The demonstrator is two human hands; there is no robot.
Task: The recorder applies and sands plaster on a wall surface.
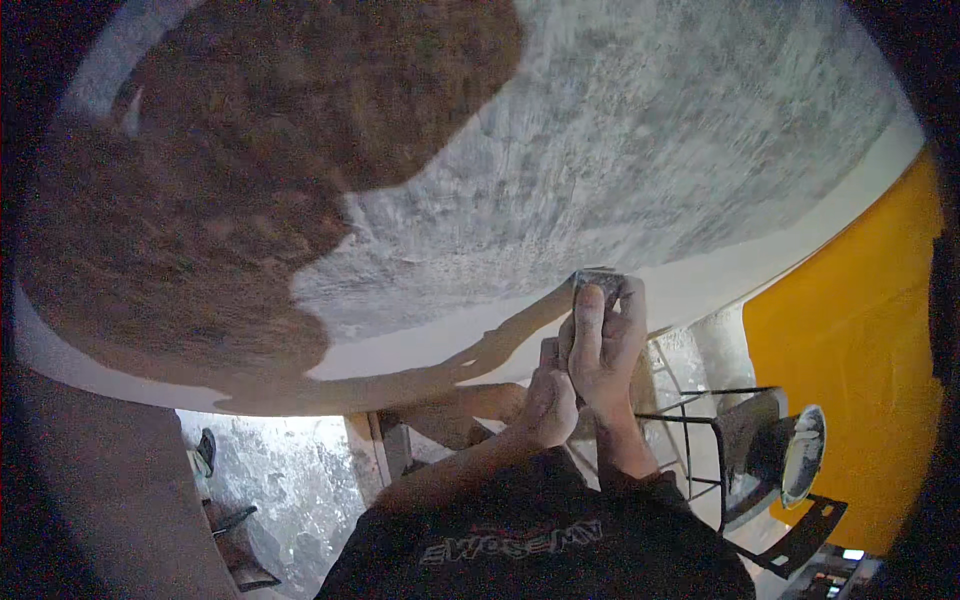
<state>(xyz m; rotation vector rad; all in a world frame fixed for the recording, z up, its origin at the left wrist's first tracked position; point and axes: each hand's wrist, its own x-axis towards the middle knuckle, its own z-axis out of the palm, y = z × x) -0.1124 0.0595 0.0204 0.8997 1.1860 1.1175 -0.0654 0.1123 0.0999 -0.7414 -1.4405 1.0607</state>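
In the middle of the view, my right hand point(612, 345) is closed around a small flat grey block point(600, 277), its thumb pressed along the near face. The block's far edge meets the pale border of a large curved panel point(600, 190), which has a streaked, mottled grey face. Just left of and below it, my left hand point(550, 405) is curled with its heel against my right hand. Its fingertips are hidden, so whether they also grip the block does not show. Both hands look dusty.
A broad shadow darkens the panel's left side. At right hangs an orange-yellow sheet point(850, 350). Before it stand a black metal frame point(720, 450) and a tub with a white-smeared rim point(803, 455). Dark objects point(240, 550) lie on the white-stained floor point(290, 490) at lower left.
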